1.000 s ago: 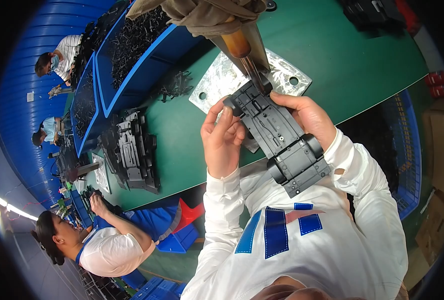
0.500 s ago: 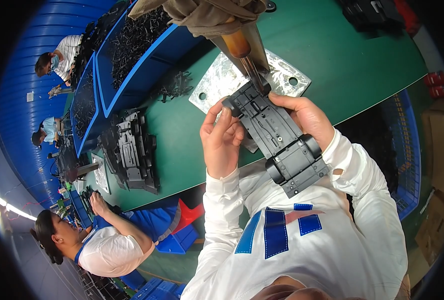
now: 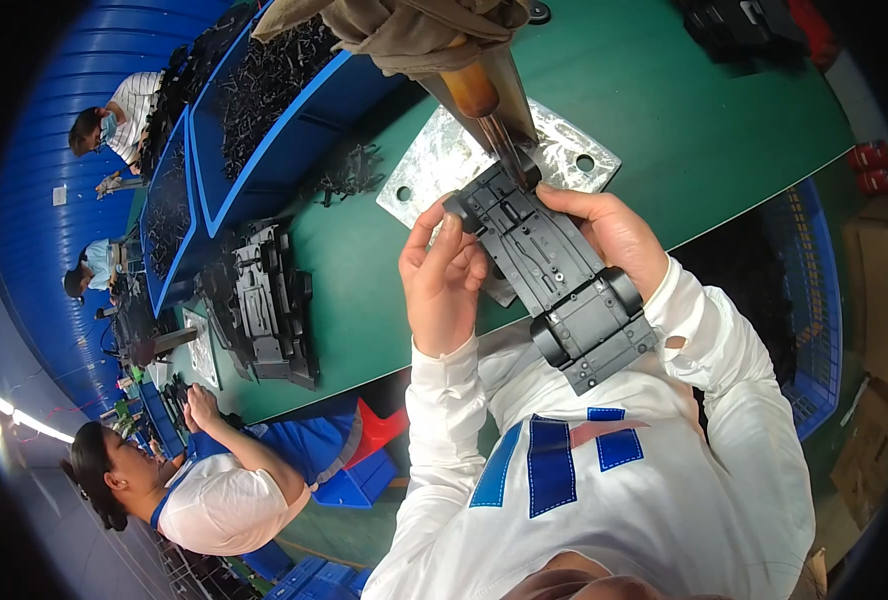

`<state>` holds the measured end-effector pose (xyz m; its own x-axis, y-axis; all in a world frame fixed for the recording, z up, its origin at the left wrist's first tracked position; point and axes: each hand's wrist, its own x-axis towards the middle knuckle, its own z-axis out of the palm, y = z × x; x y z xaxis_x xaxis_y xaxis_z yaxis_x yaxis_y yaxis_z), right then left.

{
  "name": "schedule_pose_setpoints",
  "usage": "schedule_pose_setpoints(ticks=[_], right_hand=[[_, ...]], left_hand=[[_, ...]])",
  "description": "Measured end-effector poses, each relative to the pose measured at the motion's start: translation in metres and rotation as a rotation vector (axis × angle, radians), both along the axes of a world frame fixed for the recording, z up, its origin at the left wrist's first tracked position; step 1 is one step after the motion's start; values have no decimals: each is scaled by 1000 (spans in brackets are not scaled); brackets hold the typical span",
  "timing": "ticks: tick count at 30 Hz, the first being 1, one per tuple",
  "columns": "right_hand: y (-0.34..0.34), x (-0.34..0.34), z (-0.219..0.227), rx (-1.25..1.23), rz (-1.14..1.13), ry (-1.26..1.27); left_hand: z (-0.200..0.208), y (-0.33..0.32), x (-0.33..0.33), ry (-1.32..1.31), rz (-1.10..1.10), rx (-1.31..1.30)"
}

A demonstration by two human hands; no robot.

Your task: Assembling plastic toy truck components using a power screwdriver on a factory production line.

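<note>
Between my hands is a black plastic toy-car chassis [image 3: 554,265], tilted, its far end under the metal tip of a bench-mounted tool [image 3: 476,95] with an amber handle part and brown cloth wrapped round its top. My left hand [image 3: 442,275] pinches the far left corner by a rounded wheel housing. Along the far right edge, my right hand [image 3: 619,235] grips the chassis with the thumb on top; its other fingers are mostly hidden underneath. Beneath the tool, a silvery metal base plate [image 3: 564,150] with round holes lies on the green table [image 3: 684,110].
Left of me lies a stack of black chassis [image 3: 269,300]. Blue bins [image 3: 294,115] of small black parts stand behind it, with loose black parts [image 3: 354,172] beside them. A co-worker [image 3: 214,480] sits at the left. At the right is a blue crate [image 3: 819,320].
My hands and the chassis stay almost where they were under the tool. The co-worker's hands at the left have shifted slightly.
</note>
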<state>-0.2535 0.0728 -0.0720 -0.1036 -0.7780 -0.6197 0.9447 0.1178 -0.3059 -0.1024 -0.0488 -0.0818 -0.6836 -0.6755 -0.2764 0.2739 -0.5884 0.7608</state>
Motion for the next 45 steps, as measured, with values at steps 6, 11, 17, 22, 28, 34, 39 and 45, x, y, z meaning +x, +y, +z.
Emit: schedule_pose_setpoints(ticks=[6,11,17,22,28,34,39,45], right_hand=[[1,0,1,-10,10,9],[3,-2,4,0,8,-56],[5,-2,3,-18,29,-17],[3,1,6,-12,18,-56],[4,2,8,-18,4,-63],[3,0,6,-9,16,-23],[1,0,2,-12,11,8],[2,-1,0,-17,21,-7]], left_hand=[[1,1,0,1,-4,-8],[3,2,-1,-10,1,-15],[1,2,0,-10,-8,-20],[0,2,2,-23,-11,-23],[2,3,1,-23,-8,-23],[2,2,1,-15,-3,-17],[0,1,1,-9,-7,-12],[-1,0,2,-4,-11,-22]])
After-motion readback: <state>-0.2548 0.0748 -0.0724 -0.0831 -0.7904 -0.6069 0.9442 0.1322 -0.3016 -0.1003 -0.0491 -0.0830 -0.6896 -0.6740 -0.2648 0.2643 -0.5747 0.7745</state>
